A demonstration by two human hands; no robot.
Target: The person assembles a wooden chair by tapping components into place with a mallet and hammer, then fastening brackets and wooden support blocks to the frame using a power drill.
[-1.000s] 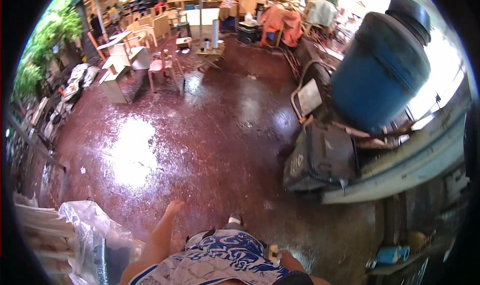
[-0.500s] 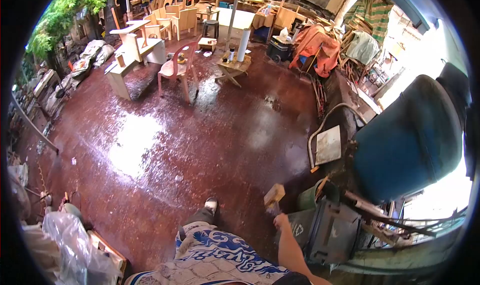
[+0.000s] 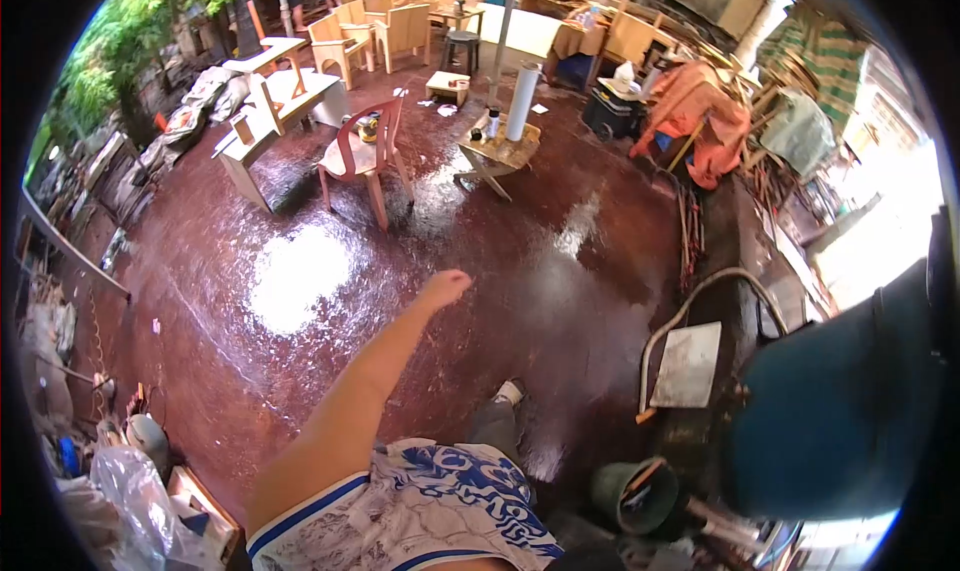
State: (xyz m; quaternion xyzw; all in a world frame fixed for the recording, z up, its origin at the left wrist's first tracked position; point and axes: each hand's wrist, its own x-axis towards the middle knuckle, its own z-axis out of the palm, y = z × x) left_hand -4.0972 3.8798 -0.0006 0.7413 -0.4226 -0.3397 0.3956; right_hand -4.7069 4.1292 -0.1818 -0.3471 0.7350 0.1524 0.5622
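Here's the left hand [image 3: 445,289], out in front over the wet red floor [image 3: 430,351], arm stretched well forward of the patterned shirt [image 3: 450,481]. Its fingers look narrow and loosely curled; I can't tell how tightly they close, and I see nothing sticking out of them. The right hand is out of sight, so I can't tell its grip. One shoe [image 3: 510,392] is on the floor, ahead of the shirt and to the right of the outstretched arm.

Beyond the left hand, the nearest furniture is the red plastic chair [image 3: 350,158], ahead and to the left, with a small yellow-and-dark item [image 3: 368,127] on its seat. The small wooden table [image 3: 512,150] is ahead and to the right, on crossed legs, a tall pale tube [image 3: 522,101] upright on top beside two little containers. Both stand apart from the hand.

Further back there's a low wooden stool [image 3: 448,85] and pale wooden chairs [image 3: 404,35]. Over on the right, an orange cloth [image 3: 715,106] drapes a pile, and a pale board [image 3: 688,366] lies just beside a curved hose [image 3: 655,346]. Closer in sits a bucket [image 3: 608,491] with a stick [image 3: 643,476] leaning inside, near the big blue barrel [image 3: 830,411].
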